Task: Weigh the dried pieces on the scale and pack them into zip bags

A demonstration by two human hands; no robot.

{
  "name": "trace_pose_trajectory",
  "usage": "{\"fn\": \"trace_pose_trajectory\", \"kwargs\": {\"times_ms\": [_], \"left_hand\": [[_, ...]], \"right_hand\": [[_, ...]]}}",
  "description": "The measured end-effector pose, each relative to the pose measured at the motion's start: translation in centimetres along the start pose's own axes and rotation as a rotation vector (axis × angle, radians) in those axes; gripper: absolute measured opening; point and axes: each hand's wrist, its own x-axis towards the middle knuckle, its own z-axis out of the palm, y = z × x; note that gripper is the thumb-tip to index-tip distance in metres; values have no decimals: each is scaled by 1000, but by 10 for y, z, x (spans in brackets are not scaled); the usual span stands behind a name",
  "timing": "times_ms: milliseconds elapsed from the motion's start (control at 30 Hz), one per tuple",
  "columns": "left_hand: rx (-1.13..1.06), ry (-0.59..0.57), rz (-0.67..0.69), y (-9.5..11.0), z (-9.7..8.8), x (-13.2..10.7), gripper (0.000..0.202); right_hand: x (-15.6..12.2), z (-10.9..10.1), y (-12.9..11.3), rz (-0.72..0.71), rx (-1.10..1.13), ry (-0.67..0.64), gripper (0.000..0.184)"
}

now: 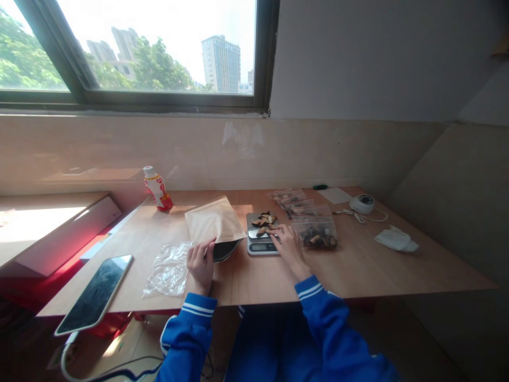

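My left hand is closed on the lower edge of a tan paper bag, which lies at a slant over a dark, rounded dish or pan. Just right of the bag stands a small digital kitchen scale with a metal plate. Several dark-edged dried slices, perhaps mushroom, are heaped on that plate. Over the scale's right side reaches my right hand, fingers stretched and apart, fingertips at the nearest slices. Whether a slice is between them is hard to see.
Zip bags of dried pieces lie in a row right of the scale. A crumpled clear plastic bag and a phone on a cable are at left. A drink bottle, a white round device and a tissue stand farther out.
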Motion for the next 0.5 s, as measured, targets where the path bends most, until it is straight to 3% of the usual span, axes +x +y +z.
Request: {"fn": "trace_pose_trajectory", "kwargs": {"times_ms": [167,300,400,500], "left_hand": [[-7,-8,-12,2,0,1,17],[-11,-11,-9,2,0,1,16],[-6,-22,-15,0,0,0,17],[5,-28,-28,0,1,-1,19]], "right_hand": [[-1,-6,-3,-26,88,10,27],[-2,-25,-35,-66,430,67,30],[-6,-30,-78,-267,693,-96,35],[-6,-14,-119,-382,649,-258,38]]}}
